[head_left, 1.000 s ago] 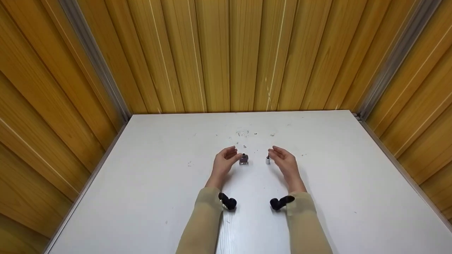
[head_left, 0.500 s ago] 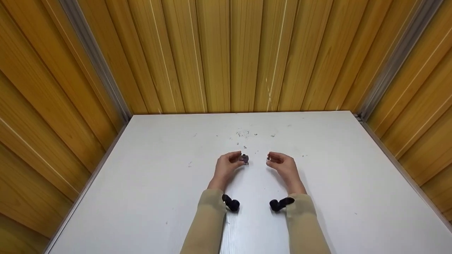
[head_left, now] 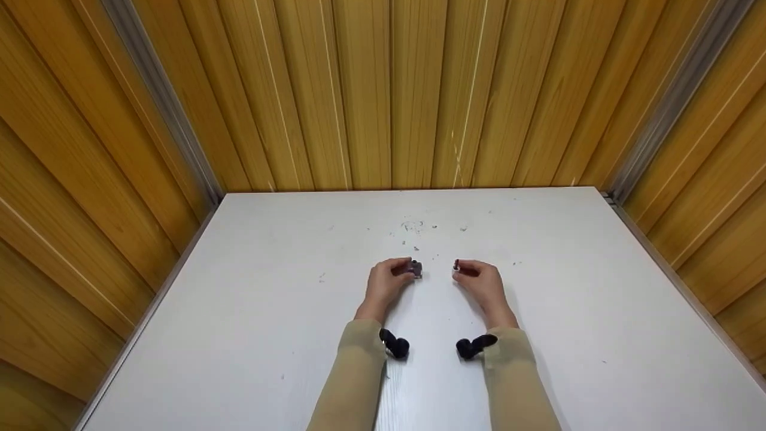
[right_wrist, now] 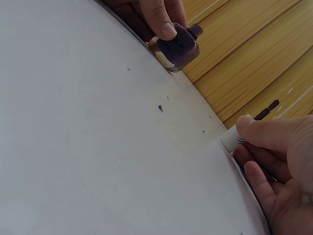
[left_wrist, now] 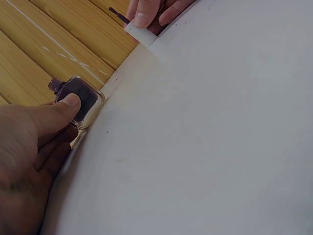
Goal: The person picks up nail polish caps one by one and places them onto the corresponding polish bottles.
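Note:
Between thumb and fingers, my left hand [head_left: 385, 281] pinches a small square nail polish bottle [left_wrist: 88, 100]. The bottle is clear glass with dark purple polish inside, and its uncapped threaded neck points up. Across from it, my right hand [head_left: 483, 284] pinches the white nail polish cap [right_wrist: 231, 139], which stands on its flat end with the dark brush [right_wrist: 267, 109] pointing upward. In the head view the bottle [head_left: 417, 269] and the cap [head_left: 456, 269] are a short way apart, at about the same depth on the table. Fingers partly cover both.
The white table [head_left: 269, 335] bears small dark specks and scuffs [head_left: 413, 226] beyond the hands. Wood-patterned panels [head_left: 413, 90] rise behind and at both sides. A black wrist camera [head_left: 395, 345] sits on the left sleeve, another [head_left: 476, 346] on the right.
Both hands were loosely open beside the bottle and the upturned cap. Their fingers have since closed, the left on the bottle and the right on the cap.

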Tool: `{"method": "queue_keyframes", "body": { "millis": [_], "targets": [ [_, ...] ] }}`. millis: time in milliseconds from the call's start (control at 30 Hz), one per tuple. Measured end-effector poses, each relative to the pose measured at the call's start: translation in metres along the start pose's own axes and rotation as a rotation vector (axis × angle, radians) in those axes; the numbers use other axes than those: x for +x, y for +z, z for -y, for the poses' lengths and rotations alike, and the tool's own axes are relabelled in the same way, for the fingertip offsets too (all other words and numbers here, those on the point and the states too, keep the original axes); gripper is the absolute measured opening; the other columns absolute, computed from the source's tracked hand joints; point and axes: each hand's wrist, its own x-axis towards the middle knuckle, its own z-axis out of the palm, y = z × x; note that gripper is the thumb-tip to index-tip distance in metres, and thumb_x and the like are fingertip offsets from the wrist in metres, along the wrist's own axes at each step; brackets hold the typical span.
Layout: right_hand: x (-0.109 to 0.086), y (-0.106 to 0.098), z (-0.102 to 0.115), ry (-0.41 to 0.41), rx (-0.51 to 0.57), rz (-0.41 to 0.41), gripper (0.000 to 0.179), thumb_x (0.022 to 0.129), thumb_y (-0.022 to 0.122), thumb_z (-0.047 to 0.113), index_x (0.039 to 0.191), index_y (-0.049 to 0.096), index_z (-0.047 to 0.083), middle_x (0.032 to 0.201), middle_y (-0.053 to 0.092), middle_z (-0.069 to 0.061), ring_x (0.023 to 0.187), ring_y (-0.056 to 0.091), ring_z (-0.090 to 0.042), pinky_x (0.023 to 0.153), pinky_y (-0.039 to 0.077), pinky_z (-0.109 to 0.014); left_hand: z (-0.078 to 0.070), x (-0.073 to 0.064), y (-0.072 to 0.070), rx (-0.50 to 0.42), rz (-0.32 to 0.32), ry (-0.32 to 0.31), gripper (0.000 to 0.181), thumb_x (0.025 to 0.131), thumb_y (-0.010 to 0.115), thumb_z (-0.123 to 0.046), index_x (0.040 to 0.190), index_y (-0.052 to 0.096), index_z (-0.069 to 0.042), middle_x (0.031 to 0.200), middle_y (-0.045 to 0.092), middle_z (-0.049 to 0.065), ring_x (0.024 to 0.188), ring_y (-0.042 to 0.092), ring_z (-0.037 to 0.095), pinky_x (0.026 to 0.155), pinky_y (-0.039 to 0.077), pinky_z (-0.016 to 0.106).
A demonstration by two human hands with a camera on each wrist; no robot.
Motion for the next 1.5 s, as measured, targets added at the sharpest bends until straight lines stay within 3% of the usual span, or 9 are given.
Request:
{"method": "queue_keyframes", "body": {
  "millis": [333,667,933,1100,1267,1500],
  "targets": [
    [0.0,0.0,0.0,-0.008,-0.029,0.007,0.035,0.094,0.071,0.005,0.128,0.068,-0.002,0.13,0.068,-0.024,0.123,0.063,-0.036,0.107,0.051,-0.045,-0.002,0.0,0.002,-0.021,-0.03,-0.023,0.028,0.087,0.081,-0.007,0.115,0.078,-0.006,0.111,0.079,0.01,0.106,0.072,0.024,0.098,0.057,0.038],
    [0.0,0.0,0.001,0.005,-0.028,0.005,0.032,0.094,0.072,0.008,0.125,0.071,0.0,0.126,0.07,-0.021,0.12,0.064,-0.032,0.104,0.052,-0.041,-0.004,-0.006,-0.001,-0.169,-0.031,-0.099,0.025,0.089,0.08,-0.008,0.114,0.077,-0.007,0.108,0.078,0.01,0.099,0.071,0.018,0.083,0.059,0.028],
    [-0.004,0.005,0.012,-0.002,0.011,0.034,0.026,0.093,0.074,0.007,0.118,0.073,-0.001,0.117,0.075,-0.018,0.108,0.071,-0.023,0.087,0.055,-0.023,0.0,-0.01,-0.003,-0.277,-0.003,-0.096,0.025,0.09,0.078,-0.006,0.114,0.075,-0.005,0.113,0.077,0.012,0.108,0.073,0.024,0.092,0.059,0.032],
    [-0.006,0.009,0.019,0.0,0.073,0.1,0.025,0.092,0.074,0.005,0.117,0.073,-0.002,0.114,0.075,-0.018,0.091,0.073,-0.013,0.079,0.058,-0.023,0.001,-0.011,-0.004,-0.311,0.008,-0.079,0.026,0.088,0.079,-0.004,0.114,0.074,-0.003,0.114,0.077,0.015,0.109,0.074,0.027,0.094,0.06,0.033],
    [-0.009,0.01,0.024,0.01,0.086,0.156,0.026,0.092,0.075,0.007,0.117,0.074,0.0,0.11,0.075,-0.015,0.086,0.074,-0.012,0.077,0.06,-0.026,0.001,-0.012,-0.004,-0.283,0.026,-0.062,0.027,0.087,0.079,-0.004,0.114,0.075,-0.004,0.113,0.077,0.015,0.108,0.074,0.026,0.095,0.059,0.033],
    [-0.009,0.005,0.031,-0.062,-0.022,0.191,0.025,0.092,0.078,0.012,0.116,0.077,0.006,0.109,0.077,-0.012,0.093,0.071,-0.012,0.071,0.056,-0.021,0.001,-0.014,-0.004,-0.254,0.054,-0.042,0.028,0.088,0.078,-0.005,0.116,0.076,-0.006,0.112,0.078,0.012,0.106,0.074,0.023,0.097,0.058,0.034]
  ]
}}
